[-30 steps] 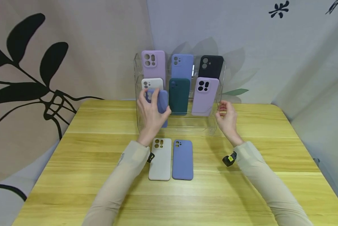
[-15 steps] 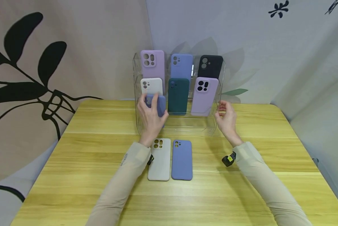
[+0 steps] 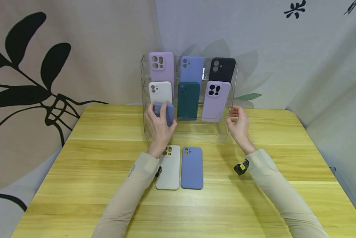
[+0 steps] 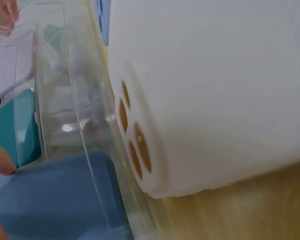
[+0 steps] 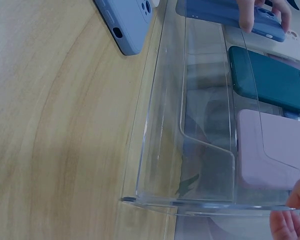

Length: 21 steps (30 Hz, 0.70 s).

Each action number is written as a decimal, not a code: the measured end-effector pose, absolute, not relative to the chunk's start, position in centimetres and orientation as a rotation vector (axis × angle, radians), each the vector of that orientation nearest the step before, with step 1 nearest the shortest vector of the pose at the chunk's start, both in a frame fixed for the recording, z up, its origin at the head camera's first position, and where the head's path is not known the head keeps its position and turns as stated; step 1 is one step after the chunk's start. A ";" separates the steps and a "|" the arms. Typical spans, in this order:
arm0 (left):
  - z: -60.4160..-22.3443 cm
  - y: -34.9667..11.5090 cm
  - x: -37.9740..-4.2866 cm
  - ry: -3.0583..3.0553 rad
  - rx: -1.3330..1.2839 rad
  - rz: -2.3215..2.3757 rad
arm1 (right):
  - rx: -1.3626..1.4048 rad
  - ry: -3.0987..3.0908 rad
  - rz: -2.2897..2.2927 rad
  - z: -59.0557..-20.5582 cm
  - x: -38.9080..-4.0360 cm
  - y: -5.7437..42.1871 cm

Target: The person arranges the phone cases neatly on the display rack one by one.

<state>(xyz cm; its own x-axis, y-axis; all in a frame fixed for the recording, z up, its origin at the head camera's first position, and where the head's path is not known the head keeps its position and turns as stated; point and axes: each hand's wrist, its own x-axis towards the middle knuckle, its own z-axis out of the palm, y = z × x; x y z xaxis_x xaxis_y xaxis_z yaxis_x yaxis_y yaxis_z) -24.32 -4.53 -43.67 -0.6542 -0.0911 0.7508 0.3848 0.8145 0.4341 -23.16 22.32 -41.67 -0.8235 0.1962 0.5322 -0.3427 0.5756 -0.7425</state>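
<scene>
My left hand (image 3: 161, 129) grips a blue phone case (image 3: 170, 115) by its sides, low at the left of a clear tiered display rack (image 3: 196, 135). In the left wrist view, the lower part of this blue phone case (image 4: 55, 195) stands behind the rack's clear front wall. Just behind it leans a white phone case (image 3: 161, 93), its lower part hidden. At the rack's right end, my right hand (image 3: 239, 125) pinches the edge of the clear side panel, with fingers (image 5: 285, 225) on the outside in the right wrist view.
In the middle tier stand a dark green case (image 3: 188, 102) and a lilac case (image 3: 216, 102). Behind them are a purple case (image 3: 161, 73), a blue case (image 3: 191, 70) and a black case (image 3: 222, 70). A white case (image 3: 169, 172) and a blue case (image 3: 192, 170) lie on the table (image 3: 240, 205).
My left hand has moved slightly down with the blue phone case, which sits lower in the front of the rack. More of the white case behind it shows. My right hand stays put.
</scene>
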 end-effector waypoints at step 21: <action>-43.0 -4.1 -23.4 -2.268 -0.057 -0.724 | 0.122 -2.234 1.219 -41.8 -23.1 22.4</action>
<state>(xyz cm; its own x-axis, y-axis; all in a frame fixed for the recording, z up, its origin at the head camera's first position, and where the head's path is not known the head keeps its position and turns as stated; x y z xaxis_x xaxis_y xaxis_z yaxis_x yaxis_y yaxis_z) -23.36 -4.10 -43.02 -0.7238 -0.1699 0.6687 0.2491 0.8395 0.4829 -23.12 22.41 -41.78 -0.8249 0.1905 0.5321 -0.3445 0.5769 -0.7406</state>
